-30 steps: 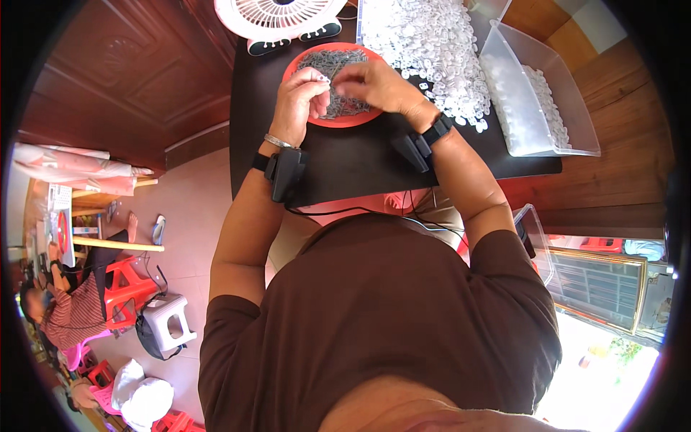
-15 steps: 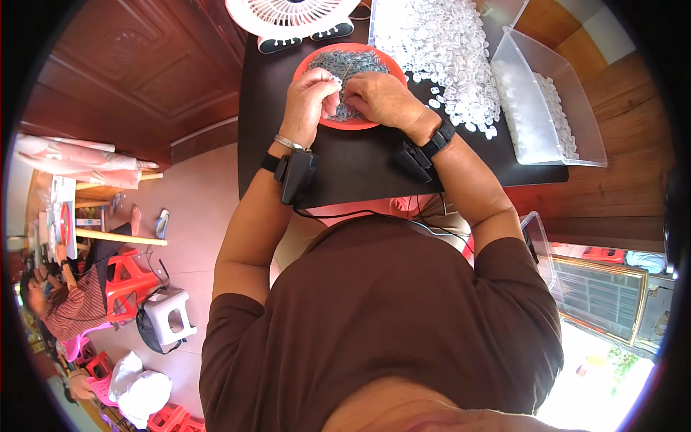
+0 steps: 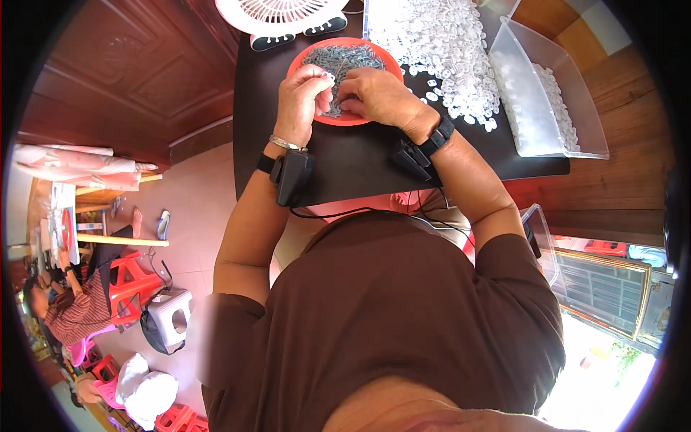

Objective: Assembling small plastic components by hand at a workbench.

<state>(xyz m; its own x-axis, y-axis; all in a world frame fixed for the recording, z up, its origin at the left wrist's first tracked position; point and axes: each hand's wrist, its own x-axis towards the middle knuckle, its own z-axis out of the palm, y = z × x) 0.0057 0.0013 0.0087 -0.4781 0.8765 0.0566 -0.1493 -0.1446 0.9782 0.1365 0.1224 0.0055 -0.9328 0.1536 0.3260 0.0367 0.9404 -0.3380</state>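
Note:
A red bowl full of grey screws stands on the black table. Above its left part, my left hand pinches a small white plastic piece between thumb and fingers. My right hand is over the bowl's right part, its fingers bent down together at the screws. What those fingertips hold, if anything, is hidden. A large heap of similar white plastic pieces lies just right of the bowl, with a few loose ones at its near edge.
A clear plastic bin with more white pieces stands at the table's right end. Beyond the bowl is a white fan. Cables run along the table's front edge. At far left, a person sits near red stools.
The view has shifted slightly, so the table things sit a little higher and further left. My right fingers have closed in lower at the screws; my left hand keeps its pinch.

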